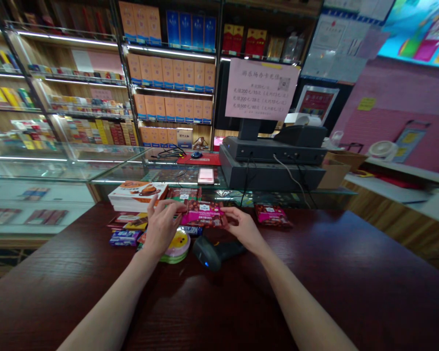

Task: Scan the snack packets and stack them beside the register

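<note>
The pink packet (pixel 203 214) lies at lower centre of the frame, long axis crosswise between your hands; your left hand (pixel 163 226) pinches its left end, fingers curled over; your right hand (pixel 243 228) pinches its right end; the scanner (pixel 214 253) sits just below, nearer the right hand.

Bare forearms (pixel 111 302) reach forward, left hand (pixel 163 228) and right hand (pixel 243 226) apparently pinching inward

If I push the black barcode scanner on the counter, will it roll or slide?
The scanner looks like stiff hard plastic, so it probably will not bend. Its rounded body lies on its side, so it may rock rather than roll far. The glossy wooden counter seems smooth, so it could slide easily.
</note>
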`<action>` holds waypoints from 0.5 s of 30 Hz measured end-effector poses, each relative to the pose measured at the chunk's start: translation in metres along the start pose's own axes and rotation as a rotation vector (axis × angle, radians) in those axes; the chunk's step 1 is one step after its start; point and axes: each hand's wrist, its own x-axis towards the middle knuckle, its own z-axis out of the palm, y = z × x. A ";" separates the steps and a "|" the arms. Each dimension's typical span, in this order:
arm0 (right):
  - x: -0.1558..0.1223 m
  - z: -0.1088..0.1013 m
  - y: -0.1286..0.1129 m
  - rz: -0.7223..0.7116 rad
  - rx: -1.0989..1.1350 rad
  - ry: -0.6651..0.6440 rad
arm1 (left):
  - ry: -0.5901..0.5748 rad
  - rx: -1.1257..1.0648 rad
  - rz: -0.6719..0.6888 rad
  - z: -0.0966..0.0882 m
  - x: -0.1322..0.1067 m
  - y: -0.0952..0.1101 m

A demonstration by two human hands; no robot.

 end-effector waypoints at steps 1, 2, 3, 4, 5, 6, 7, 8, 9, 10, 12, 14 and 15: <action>-0.001 -0.002 -0.002 -0.015 -0.008 -0.019 | 0.009 0.010 0.011 0.000 0.000 0.000; -0.001 -0.003 -0.005 -0.030 -0.016 -0.031 | 0.018 0.018 0.026 -0.001 0.000 0.000; -0.002 -0.005 -0.007 -0.043 -0.021 -0.038 | 0.021 0.021 0.043 -0.002 0.001 0.000; -0.002 -0.007 -0.010 -0.050 -0.022 -0.045 | 0.021 0.021 0.059 -0.003 0.001 0.000; -0.003 -0.008 -0.012 -0.050 -0.019 -0.055 | 0.019 0.019 0.074 -0.003 0.001 0.000; -0.003 -0.010 -0.014 -0.043 -0.011 -0.070 | 0.016 0.015 0.084 -0.004 0.001 0.000; -0.004 -0.012 -0.016 -0.033 0.003 -0.093 | 0.013 0.012 0.089 -0.005 0.002 0.000; -0.005 -0.014 -0.018 -0.025 0.020 -0.119 | 0.010 0.008 0.094 -0.006 0.002 0.000; -0.006 -0.015 -0.019 -0.019 0.030 -0.147 | 0.010 0.006 0.099 -0.006 0.002 -0.001; -0.008 -0.017 -0.020 -0.017 0.027 -0.173 | 0.009 0.004 0.107 -0.006 0.002 -0.001; -0.011 -0.018 -0.019 -0.026 -0.029 -0.209 | 0.004 0.004 0.123 -0.006 0.001 -0.002; -0.012 -0.019 -0.016 -0.046 -0.135 -0.212 | -0.007 0.008 0.133 -0.005 0.000 -0.004; -0.013 -0.019 -0.014 -0.057 -0.184 -0.204 | -0.016 0.011 0.135 -0.005 0.000 -0.004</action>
